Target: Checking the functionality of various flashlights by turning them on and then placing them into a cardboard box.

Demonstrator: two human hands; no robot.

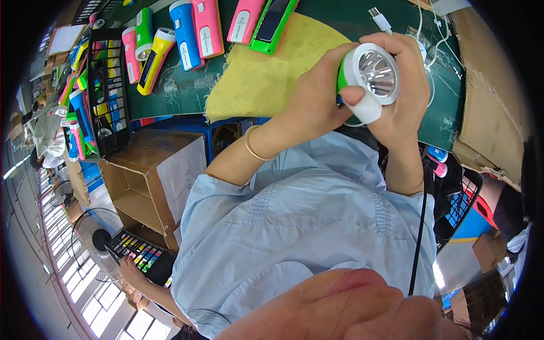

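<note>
Both of my hands are closed around a flashlight with a white rim, a silvery reflector and a green side. Its lens end is turned up toward me. My left hand grips it from the left, with the fingertips partly hidden. On the other side, my right hand wraps round the rim, its thumb lying across the lower edge. A white band circles that thumb. Beneath my left hand lies a yellow cloth on the green table. A white charging cable with its plug lies just beyond my right hand.
Several flashlights stretch along the far left, including a yellow one and a blue one. A black basket of flashlights stands at left, above a cardboard box. Cardboard borders the right. Another person's hand is near a tray.
</note>
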